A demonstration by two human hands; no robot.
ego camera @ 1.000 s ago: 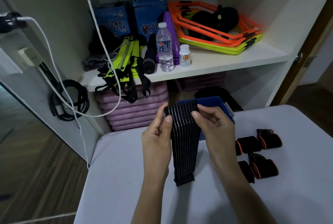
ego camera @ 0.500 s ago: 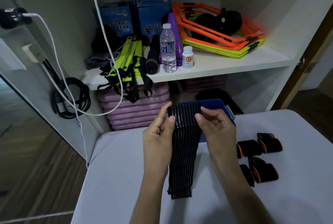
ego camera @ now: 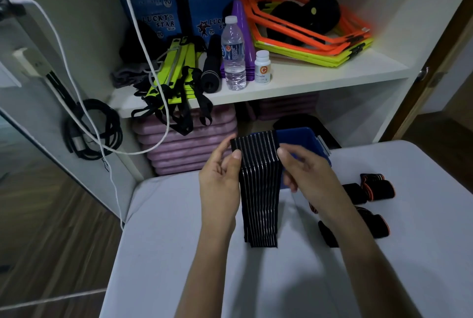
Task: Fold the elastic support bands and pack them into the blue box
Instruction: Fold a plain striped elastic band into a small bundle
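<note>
L hand (ego camera: 220, 177) & R hand (ego camera: 304, 171) pinch striped band (ego camera: 259, 189) top corners betw thumb & fingers; blue box (ego camera: 299, 138) just behind R fingertips.

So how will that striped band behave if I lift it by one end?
Probably floppy: the striped band hangs limp from both hands. Likely light, since fingertips alone hold it. Its ribbed weave should grip, not slip.

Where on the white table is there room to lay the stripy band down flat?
The widest bare patch is the near part of the table, around the forearms. The strip left of the left hand, up to the table's left edge, is free too. Right of the striped band it is crowded: black bands with orange trim lie there, below the blue box.
</note>
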